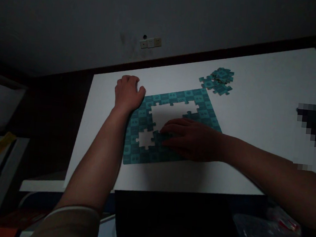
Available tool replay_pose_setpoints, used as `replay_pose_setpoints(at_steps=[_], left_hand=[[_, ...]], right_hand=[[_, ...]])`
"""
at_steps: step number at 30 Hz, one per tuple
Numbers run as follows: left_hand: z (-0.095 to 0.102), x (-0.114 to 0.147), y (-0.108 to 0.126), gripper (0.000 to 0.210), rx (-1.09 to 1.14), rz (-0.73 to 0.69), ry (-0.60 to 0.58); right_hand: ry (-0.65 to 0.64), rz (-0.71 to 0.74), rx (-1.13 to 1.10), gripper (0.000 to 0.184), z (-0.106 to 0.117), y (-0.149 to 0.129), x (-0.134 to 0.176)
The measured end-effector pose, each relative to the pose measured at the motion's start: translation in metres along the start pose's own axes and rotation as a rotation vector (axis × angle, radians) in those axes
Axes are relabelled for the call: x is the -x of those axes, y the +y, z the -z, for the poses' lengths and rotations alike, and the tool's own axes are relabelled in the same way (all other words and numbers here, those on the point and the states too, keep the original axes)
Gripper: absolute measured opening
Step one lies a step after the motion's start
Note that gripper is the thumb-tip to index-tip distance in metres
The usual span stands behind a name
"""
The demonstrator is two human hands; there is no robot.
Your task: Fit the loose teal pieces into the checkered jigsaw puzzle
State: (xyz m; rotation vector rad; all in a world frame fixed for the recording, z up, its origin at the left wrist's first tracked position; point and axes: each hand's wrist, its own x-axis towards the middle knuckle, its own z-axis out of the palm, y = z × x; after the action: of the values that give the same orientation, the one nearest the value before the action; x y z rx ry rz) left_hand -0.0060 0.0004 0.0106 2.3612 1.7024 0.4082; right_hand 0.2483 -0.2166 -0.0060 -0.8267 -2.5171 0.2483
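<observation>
A teal jigsaw puzzle (pixel 174 96) with a patterned surface lies on the white table, its outer border joined. It has a large irregular gap in the middle and a smaller one at lower left, both showing white tabletop. At its upper left corner rests my left hand (pixel 128 92), thumb apart from the bent fingers, nothing visible in it. My right hand (pixel 191 139) lies over the puzzle's lower right part, fingers stretched leftward and apart beside the large gap. The pieces under that palm are hidden and shadowed.
A heap of loose puzzle pieces (pixel 220 79) sits on the white table (pixel 265 106), beyond the puzzle's upper right corner. Wall sockets (pixel 150 43) are behind the table. A clear plastic bag (pixel 267 229) lies below the front edge at right. The room is dim.
</observation>
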Motion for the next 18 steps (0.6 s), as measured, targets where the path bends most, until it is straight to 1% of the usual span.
replay_pose_setpoints(at_steps=[5, 8, 14, 18], left_hand=[[-0.0013, 0.0005, -0.0001, 0.052, -0.009, 0.004, 0.021], [-0.0009, 0.0004, -0.0006, 0.050, -0.011, 0.002, 0.013], [0.0024, -0.0005, -0.0007, 0.061, 0.026, 0.006, -0.021], [0.0042, -0.0001, 0.0008, 0.059, 0.023, 0.002, -0.026]], right_hand=[[0.011, 0.014, 0.026, 0.026, 0.0004, 0.0000, 0.0004], [0.028, 0.022, 0.018, 0.027, 0.0019, -0.0006, 0.0004], [0.006, 0.023, 0.042, 0.028, 0.0035, -0.0012, -0.0003], [0.003, 0.009, 0.042, 0.027, 0.0029, -0.0013, -0.0008]])
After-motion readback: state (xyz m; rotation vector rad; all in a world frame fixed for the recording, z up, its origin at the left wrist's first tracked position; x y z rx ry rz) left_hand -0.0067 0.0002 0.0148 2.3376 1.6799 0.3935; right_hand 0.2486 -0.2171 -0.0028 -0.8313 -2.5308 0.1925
